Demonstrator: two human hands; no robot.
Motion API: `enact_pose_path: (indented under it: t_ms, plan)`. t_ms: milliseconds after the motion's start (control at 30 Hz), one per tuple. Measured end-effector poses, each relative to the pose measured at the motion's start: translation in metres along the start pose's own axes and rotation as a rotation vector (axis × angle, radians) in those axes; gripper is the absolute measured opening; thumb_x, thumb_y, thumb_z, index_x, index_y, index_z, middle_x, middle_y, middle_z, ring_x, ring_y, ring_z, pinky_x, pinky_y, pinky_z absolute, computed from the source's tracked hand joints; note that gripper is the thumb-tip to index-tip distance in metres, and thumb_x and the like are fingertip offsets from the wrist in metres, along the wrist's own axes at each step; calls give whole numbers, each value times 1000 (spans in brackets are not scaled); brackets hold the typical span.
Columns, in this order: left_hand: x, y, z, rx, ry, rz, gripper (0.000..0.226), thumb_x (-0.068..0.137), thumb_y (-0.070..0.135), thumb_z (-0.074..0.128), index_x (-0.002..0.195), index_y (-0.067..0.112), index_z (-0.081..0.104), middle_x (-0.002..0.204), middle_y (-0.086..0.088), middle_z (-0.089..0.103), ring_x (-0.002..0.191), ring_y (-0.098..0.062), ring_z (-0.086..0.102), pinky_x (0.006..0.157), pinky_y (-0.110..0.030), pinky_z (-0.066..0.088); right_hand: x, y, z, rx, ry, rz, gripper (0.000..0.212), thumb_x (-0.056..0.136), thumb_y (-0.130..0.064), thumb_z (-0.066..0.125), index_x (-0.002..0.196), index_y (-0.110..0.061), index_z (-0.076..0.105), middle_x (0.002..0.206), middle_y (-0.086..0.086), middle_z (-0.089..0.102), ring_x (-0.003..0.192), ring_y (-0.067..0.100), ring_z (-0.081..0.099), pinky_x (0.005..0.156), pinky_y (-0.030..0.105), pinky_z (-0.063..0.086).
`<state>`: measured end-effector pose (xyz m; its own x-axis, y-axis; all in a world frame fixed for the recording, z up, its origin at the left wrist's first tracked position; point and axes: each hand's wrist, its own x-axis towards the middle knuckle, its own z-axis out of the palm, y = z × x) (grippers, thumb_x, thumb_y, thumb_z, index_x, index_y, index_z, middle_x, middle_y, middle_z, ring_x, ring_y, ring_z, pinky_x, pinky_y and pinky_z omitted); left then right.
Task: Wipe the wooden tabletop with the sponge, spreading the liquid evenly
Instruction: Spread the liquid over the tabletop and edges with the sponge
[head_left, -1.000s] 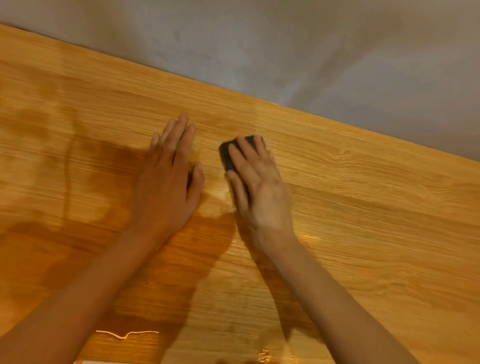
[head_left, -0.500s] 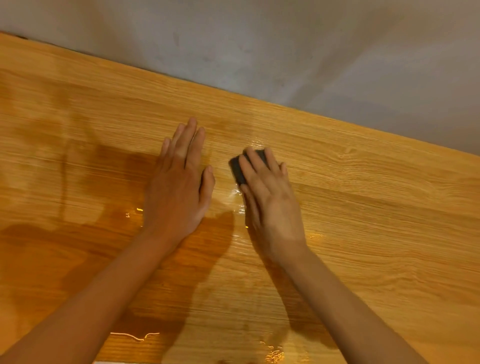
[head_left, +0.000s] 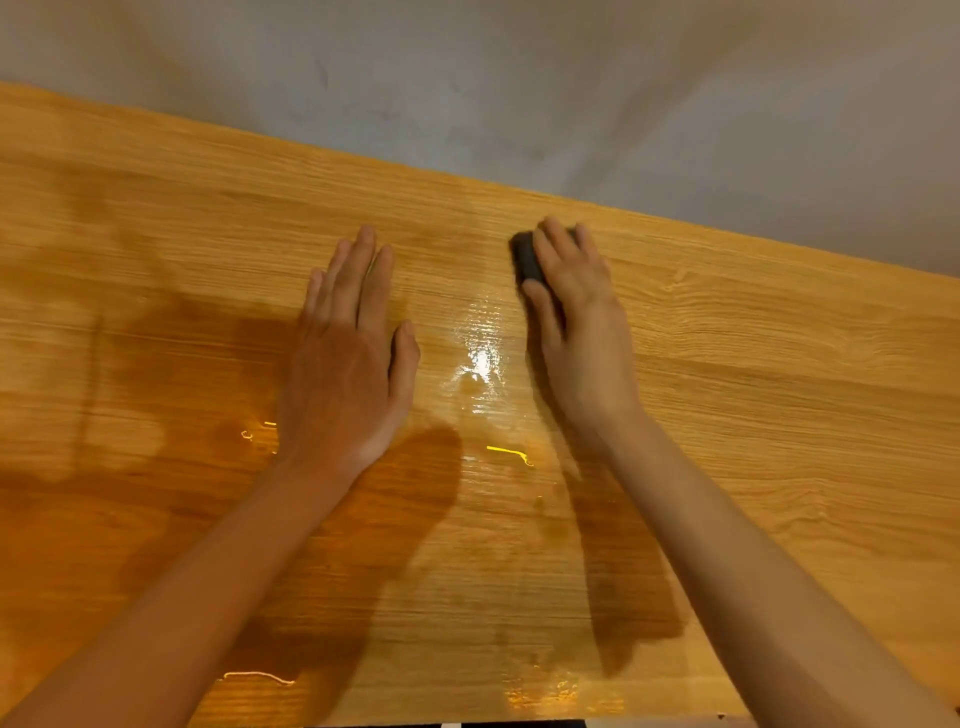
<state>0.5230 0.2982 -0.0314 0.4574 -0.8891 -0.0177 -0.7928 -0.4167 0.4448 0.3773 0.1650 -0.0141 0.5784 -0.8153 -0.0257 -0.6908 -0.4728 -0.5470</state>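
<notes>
A dark sponge (head_left: 525, 260) lies flat on the wooden tabletop (head_left: 779, 389), mostly covered by the fingers of my right hand (head_left: 582, 332), which presses down on it near the table's far edge. My left hand (head_left: 348, 364) rests palm down on the wood to the left, fingers together and holding nothing. A glossy wet patch of liquid (head_left: 480, 358) shines between the two hands, with thin wet streaks nearer to me.
A grey wall (head_left: 519, 78) runs along the table's far edge. The table's near edge (head_left: 519, 719) shows at the bottom of the frame, with a dark strip below it. Shadows of my arms fall on the wood.
My right hand has slid the sponge away from my left hand, to the right and toward the wall, leaving a shiny wet trail between the hands. The left hand stays flat.
</notes>
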Motion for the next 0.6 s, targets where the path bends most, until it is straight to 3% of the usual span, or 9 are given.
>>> enact_pose_path:
  t_ms: [100, 200, 333, 500, 600]
  plan:
    - [-1, 0, 1, 0, 4, 7, 56, 107, 21, 40, 158, 0, 26, 168, -15, 18, 157, -28, 14, 129, -39, 6, 46, 5, -5, 36, 108, 145, 42, 104, -18, 42, 145, -11, 40, 156, 5, 33, 149, 23, 16, 121, 43, 17]
    - [-1, 0, 0, 7, -7, 0, 57, 107, 22, 40, 158, 1, 25, 168, -14, 17, 157, -27, 13, 129, -38, 6, -9, -2, 2, 70, 147, 165, 42, 104, -16, 42, 145, -11, 40, 156, 4, 32, 150, 21, 14, 122, 43, 15]
    - [0, -2, 1, 19, -10, 1, 58, 108, 24, 39, 159, 2, 23, 169, -13, 15, 157, -26, 11, 129, -36, 4, -79, -4, 1, 35, 68, 92, 43, 103, -16, 44, 146, -13, 39, 156, 1, 32, 150, 17, 12, 124, 40, 12]
    - [1, -2, 4, 40, 7, 1, 58, 107, 24, 38, 159, 2, 24, 169, -13, 17, 157, -26, 13, 129, -38, 6, 28, 17, -14, 33, 133, 183, 41, 103, -15, 41, 144, -11, 41, 155, 6, 34, 149, 25, 17, 121, 44, 18]
    - [0, -3, 5, 37, 25, 8, 58, 106, 24, 39, 158, 1, 26, 168, -14, 19, 157, -27, 14, 129, -38, 7, 29, 18, -12, 43, 162, 219, 42, 104, -17, 40, 145, -11, 39, 156, 5, 32, 149, 24, 14, 122, 44, 14]
